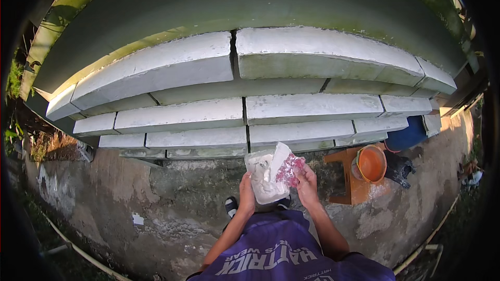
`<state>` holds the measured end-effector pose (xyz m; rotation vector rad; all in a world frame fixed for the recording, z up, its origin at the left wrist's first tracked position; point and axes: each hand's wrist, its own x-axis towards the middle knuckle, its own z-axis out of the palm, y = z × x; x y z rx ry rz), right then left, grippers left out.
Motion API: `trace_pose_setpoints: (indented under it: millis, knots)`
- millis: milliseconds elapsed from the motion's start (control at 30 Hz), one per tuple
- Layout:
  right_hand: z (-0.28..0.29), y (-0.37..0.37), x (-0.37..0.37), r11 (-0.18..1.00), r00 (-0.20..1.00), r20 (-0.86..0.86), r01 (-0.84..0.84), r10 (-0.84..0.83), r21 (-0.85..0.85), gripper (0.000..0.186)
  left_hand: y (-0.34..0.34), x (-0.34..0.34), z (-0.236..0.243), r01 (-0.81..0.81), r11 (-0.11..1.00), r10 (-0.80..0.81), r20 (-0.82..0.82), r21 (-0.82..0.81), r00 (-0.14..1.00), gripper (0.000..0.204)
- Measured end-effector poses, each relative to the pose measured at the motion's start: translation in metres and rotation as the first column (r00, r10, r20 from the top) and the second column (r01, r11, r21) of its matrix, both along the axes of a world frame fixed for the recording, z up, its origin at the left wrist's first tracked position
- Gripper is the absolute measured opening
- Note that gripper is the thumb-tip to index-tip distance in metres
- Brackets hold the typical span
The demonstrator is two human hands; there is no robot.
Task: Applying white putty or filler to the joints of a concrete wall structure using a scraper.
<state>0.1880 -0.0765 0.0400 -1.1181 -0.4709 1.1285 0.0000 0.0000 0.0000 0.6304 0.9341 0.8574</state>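
Partly hidden, left hand [247,192] against tub [271,196]

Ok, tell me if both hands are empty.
No, the left hand holds a white-filled container, the right hand a red, white-smeared object.

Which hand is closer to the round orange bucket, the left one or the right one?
Right. The right hand is left of the bucket, holding a pink, white-smeared thing. The left hand is farther left, holding a white-smeared tub.
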Motion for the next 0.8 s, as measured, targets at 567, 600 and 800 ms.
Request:
trace_pose_setpoints:
  millis: [567, 600, 800]
  knots:
    - [0.071, 0.129, 0.008, 0.878, 0.804, 0.423, 0.239, -0.418, 0.414, 0.027, 0.008, -0.083, -0.021, -0.163, 0.984, 0.166, 0.042, -0.076, 0.985, 0.052]
    - [0.080, 0.137, 0.008, 0.923, 0.733, 0.579, 0.187, -0.358, 0.335, 0.031, 0.010, -0.085, -0.021, -0.159, 0.985, 0.163, 0.041, -0.071, 0.986, 0.052]
    - [0.094, 0.164, 0.006, 1.000, -0.075, 0.997, -0.021, -0.024, 0.022, 0.054, 0.017, -0.091, -0.012, -0.152, 0.985, 0.162, 0.120, -0.086, 0.979, 0.045]
